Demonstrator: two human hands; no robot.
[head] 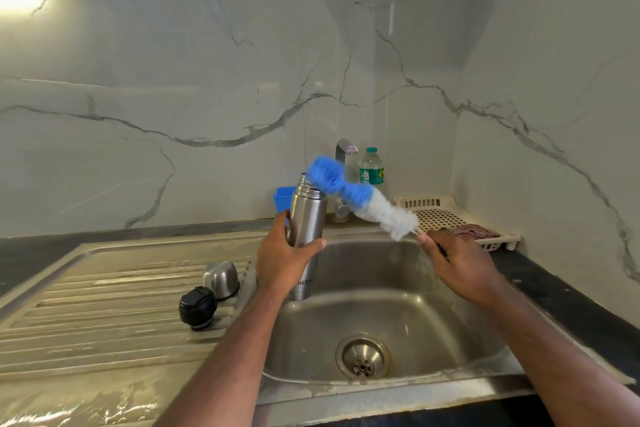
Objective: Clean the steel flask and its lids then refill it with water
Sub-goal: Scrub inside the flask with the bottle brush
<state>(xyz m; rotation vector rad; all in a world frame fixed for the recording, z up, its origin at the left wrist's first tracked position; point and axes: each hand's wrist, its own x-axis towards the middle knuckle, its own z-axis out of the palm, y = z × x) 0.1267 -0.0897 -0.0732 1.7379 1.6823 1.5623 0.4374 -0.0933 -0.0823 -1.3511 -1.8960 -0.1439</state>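
Open steel flask (305,218) over sink basin (398,315), blue-and-white bottle brush (360,199) at its mouth.
Left hand (284,258) grasps flask upright; right hand (457,265) grips brush handle. White slotted tray (446,211) holds a cloth (471,230).

The bottle brush (360,199) is motion-blurred, its handle hidden in the right hand (457,263). At 12 o'clock, the tap (346,163) is partly covered by bristles. The flask (306,218) logo is half hidden by the left hand (284,260).
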